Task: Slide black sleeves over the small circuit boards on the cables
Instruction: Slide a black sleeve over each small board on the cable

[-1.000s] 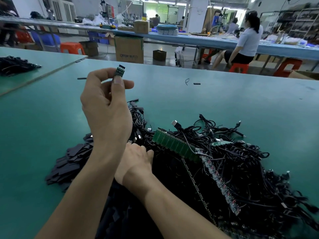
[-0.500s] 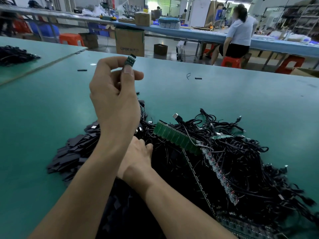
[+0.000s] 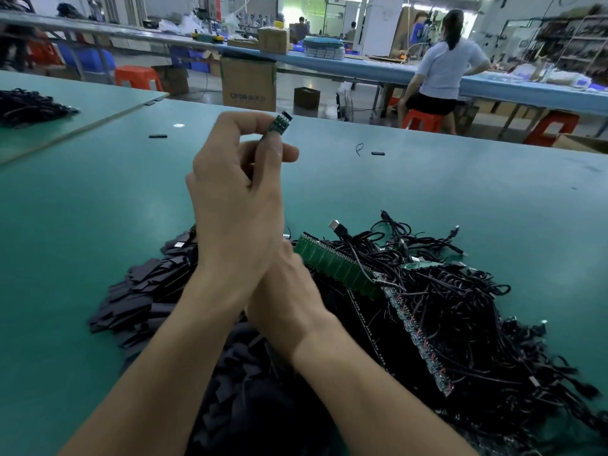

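Thumb and forefinger of my left hand (image 3: 237, 199) pinch a bare circuit board (image 3: 279, 125) at twelve o'clock of my right hand (image 3: 286, 291), whose grip is hidden; sleeves (image 3: 141, 291) lie at nine, so next I likely fetch one and line it up.

On the flat green counter (image 3: 427, 192), the tangled heap of black cables (image 3: 460, 307) lies toward the near edge, right of centre. The pile of flat black sleeves (image 3: 144, 291) lies at its left, touching it. A long green strip of joined circuit boards (image 3: 339, 268) rests on top of the cable heap at its left side.

The left hand (image 3: 237, 205) is up above the join of the two piles, its fingers pinching a small green circuit board (image 3: 279, 125). The right hand (image 3: 289, 297) sits lower, just right of the left wrist and partly covered by it.

Farther back on the counter, a short black loose sleeve (image 3: 158, 136) lies to the left and a second loose sleeve (image 3: 377, 153) to the right. Beyond the far edge a brown cardboard box (image 3: 249, 83) stands on the floor, with a seated person (image 3: 444, 64) to its right.
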A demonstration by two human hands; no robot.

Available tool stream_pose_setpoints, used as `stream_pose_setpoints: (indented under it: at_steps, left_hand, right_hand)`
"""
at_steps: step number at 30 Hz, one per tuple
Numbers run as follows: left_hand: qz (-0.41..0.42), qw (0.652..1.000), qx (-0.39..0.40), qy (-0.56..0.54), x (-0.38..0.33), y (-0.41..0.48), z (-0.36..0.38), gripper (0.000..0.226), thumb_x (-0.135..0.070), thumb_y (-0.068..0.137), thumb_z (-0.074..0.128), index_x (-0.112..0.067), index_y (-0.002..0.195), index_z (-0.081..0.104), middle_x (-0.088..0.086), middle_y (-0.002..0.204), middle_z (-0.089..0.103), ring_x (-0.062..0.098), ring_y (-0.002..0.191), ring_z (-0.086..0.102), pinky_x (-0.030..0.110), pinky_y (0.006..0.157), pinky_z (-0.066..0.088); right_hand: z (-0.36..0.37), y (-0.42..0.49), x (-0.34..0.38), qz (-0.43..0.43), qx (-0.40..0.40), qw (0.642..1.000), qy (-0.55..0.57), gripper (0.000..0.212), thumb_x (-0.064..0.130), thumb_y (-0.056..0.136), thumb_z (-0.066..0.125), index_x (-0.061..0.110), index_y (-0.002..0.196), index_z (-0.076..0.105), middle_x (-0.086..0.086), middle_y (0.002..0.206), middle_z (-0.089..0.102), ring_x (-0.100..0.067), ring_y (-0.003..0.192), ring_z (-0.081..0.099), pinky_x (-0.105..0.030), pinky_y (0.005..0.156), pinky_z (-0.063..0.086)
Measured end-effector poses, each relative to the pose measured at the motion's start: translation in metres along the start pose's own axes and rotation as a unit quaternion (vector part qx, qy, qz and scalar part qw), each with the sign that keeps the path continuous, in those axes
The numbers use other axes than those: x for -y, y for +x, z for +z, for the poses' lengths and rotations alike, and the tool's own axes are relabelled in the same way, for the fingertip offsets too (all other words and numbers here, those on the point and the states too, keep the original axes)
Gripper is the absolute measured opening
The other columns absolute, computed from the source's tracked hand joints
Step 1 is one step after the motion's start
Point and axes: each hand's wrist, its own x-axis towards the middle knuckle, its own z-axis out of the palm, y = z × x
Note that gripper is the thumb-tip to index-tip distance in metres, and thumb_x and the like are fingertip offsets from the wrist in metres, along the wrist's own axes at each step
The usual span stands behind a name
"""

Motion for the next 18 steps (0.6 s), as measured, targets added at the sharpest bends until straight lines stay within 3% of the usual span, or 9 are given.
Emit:
stream_pose_setpoints:
  at_steps: [2,5,6,8,10,14,18]
  left_hand:
    - [0.021,1.000,0.008,-0.002,-0.004,-0.001,0.000,0.015,-0.018,0.101,0.055,-0.033,0.100,0.053,-0.018,0.082,0.071,-0.008,0.060,0.059,0.010,0.055,0.036]
    - [0.017,0.999,0.050,-0.006,-0.007,-0.003,0.000,0.022,-0.016,0.100,0.057,-0.037,0.096,0.056,-0.016,0.082,0.072,-0.008,0.058,0.059,0.004,0.051,0.037]
    - [0.008,0.998,0.070,0.001,-0.007,-0.004,0.000,0.023,-0.016,0.100,0.058,-0.039,0.094,0.057,-0.017,0.082,0.072,-0.009,0.058,0.060,0.004,0.051,0.037]
    - [-0.014,0.993,0.112,0.021,-0.005,-0.006,0.001,0.022,-0.018,0.099,0.059,-0.039,0.095,0.058,-0.018,0.082,0.073,-0.011,0.050,0.054,0.007,0.049,0.036]
    - [-0.042,0.986,0.159,0.023,-0.001,-0.007,0.001,0.014,-0.021,0.100,0.059,-0.036,0.101,0.058,-0.016,0.084,0.075,-0.008,0.041,0.047,0.009,0.047,0.034]
    - [-0.090,0.963,0.254,0.016,0.004,-0.007,0.002,0.015,-0.028,0.100,0.059,-0.032,0.115,0.055,-0.018,0.084,0.075,-0.005,0.048,0.053,0.017,0.056,0.043]
    - [-0.094,0.945,0.312,0.002,0.006,-0.009,0.007,0.005,-0.027,0.099,0.060,-0.031,0.096,0.060,-0.017,0.076,0.074,-0.003,0.052,0.055,0.011,0.054,0.044]
  right_hand:
    - [-0.020,-0.004,-0.004,-0.004,-0.032,0.999,0.022,0.015,-0.004,0.086,0.041,0.010,0.081,0.039,-0.003,0.072,0.044,-0.017,0.054,0.037,-0.036,0.054,0.034]
    - [-0.049,-0.010,-0.017,-0.009,-0.103,0.991,0.083,0.024,0.004,0.090,0.051,0.014,0.111,0.050,-0.008,0.073,0.060,-0.024,0.058,0.054,-0.041,0.054,0.046]
    - [-0.059,-0.013,-0.022,-0.018,-0.129,0.987,0.089,0.029,0.006,0.091,0.053,0.017,0.118,0.054,-0.005,0.072,0.064,-0.017,0.055,0.056,-0.036,0.054,0.047]
    - [-0.076,-0.020,-0.035,-0.021,-0.185,0.978,0.096,0.031,0.009,0.094,0.056,0.025,0.119,0.065,0.009,0.078,0.069,0.001,0.052,0.056,-0.013,0.053,0.042]
    - [-0.090,-0.025,-0.051,-0.013,-0.245,0.960,0.131,0.028,0.012,0.096,0.060,0.033,0.110,0.071,0.023,0.078,0.068,0.006,0.061,0.060,-0.008,0.054,0.042]
    - [-0.105,-0.035,-0.078,0.005,-0.280,0.931,0.234,0.026,0.016,0.093,0.069,0.042,0.098,0.069,0.019,0.089,0.072,-0.006,0.074,0.067,-0.021,0.063,0.053]
    - [-0.104,-0.045,-0.087,-0.002,-0.248,0.933,0.261,0.023,0.021,0.088,0.076,0.040,0.099,0.072,0.018,0.094,0.075,-0.005,0.081,0.069,-0.024,0.073,0.053]
